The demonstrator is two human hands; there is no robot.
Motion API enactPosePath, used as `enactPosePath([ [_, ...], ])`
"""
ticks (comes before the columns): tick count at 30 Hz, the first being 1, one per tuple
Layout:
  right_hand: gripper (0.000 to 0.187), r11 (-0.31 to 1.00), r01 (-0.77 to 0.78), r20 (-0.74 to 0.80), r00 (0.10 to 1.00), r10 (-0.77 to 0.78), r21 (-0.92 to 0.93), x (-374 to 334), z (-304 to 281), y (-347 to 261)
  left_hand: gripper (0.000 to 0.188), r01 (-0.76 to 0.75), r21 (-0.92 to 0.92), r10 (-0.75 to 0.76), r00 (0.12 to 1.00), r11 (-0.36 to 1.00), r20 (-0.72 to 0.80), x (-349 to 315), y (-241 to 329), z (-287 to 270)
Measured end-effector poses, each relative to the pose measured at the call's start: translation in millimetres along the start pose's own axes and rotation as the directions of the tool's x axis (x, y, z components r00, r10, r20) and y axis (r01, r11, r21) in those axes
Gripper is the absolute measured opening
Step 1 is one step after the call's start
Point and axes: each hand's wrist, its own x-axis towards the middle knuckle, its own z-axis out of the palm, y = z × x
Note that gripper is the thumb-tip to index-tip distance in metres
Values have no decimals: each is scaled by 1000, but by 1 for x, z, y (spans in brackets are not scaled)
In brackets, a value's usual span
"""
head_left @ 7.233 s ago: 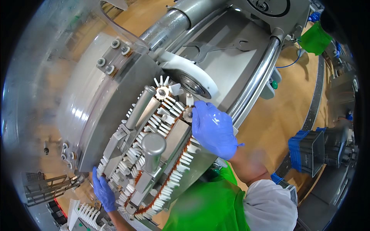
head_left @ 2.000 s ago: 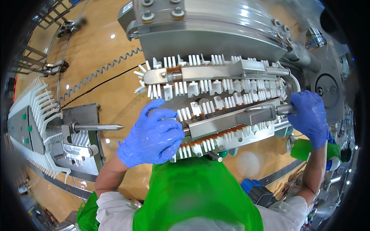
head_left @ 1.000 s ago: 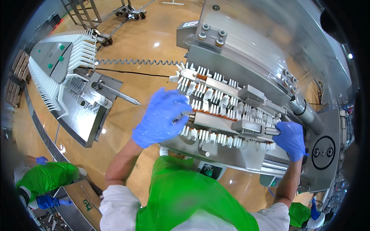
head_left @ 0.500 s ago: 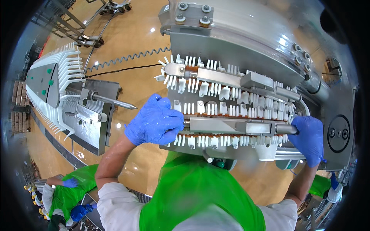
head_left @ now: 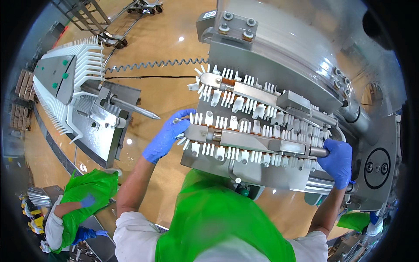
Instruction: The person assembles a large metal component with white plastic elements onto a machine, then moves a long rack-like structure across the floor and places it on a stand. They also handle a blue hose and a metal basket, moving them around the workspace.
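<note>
Near toothed unit (head_left: 248, 140): lies lengthwise in front of the person, a long grey metal bar ringed by a chain of white teeth, some thin pegs, some broader paddles; brownish strips show at the roots of the teeth, and the left end is a rounded metal nose.
Left hand (head_left: 162, 136): in a blue glove, half open, thumb and fingers parted about the nose end and touching the teeth there; whether it grips, I can't tell from here.
Right hand (head_left: 337, 159): also in blue, fingers folded closed round the metal handle (head_left: 318, 151) at the unit's other end.
Metal plate (head_left: 279, 174): smooth and grey, it shows below the near unit's lower row of teeth.
Far toothed unit (head_left: 257, 95): just beyond and slanting down to the right, with the same white teeth and a rounded left end of its own.
Clear guard (head_left: 297, 35): curved and see-through, rising behind both units, bolted through a small metal plate.
Finned fixture (head_left: 54, 81): well off to the left, white fins fanned round a grey plate with green knobs, a pointed rod (head_left: 135, 108) jutting toward the left hand.
Coiled cable (head_left: 152, 64): stretched above the tan floor (head_left: 174, 26).
Wheeled rack (head_left: 87, 17): farthest back, of metal bars, at upper left.
</note>
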Motion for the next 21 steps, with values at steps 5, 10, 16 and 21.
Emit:
enactPosePath([
  [5,15,987,98,-16,995,-101,-128,8,-33,-13,29,-61,63,63,998,996,-21,-4,-3,3],
  [10,14,970,167,-9,985,-171,-178,12,-44,-24,17,-50,30,53,995,998,-88,-1,-9,8],
  [16,16,966,133,-25,990,-141,-220,12,-40,-27,13,-42,-49,37,994,998,-104,0,-16,10],
  [21,16,965,119,-8,992,-124,-232,12,-36,-29,14,-55,-27,52,994,998,-95,0,-13,13],
])
